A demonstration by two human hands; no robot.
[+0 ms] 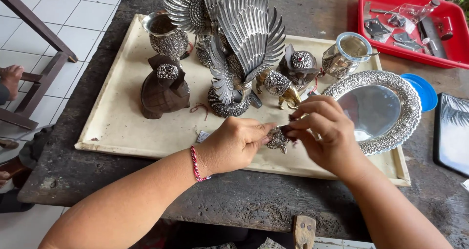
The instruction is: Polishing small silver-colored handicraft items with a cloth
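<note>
My left hand and right hand pinch a small embossed silver ornament together. It hangs above the near edge of the cream tray, left of the ornate silver plate

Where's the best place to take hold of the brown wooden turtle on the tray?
Likely across the domed shell of the brown wooden turtle, low on its flanks, coming from above. The silver ornament on top looks delicate, and the silver cup crowds the far side, so approach from the open near-left side of the tray.
</note>
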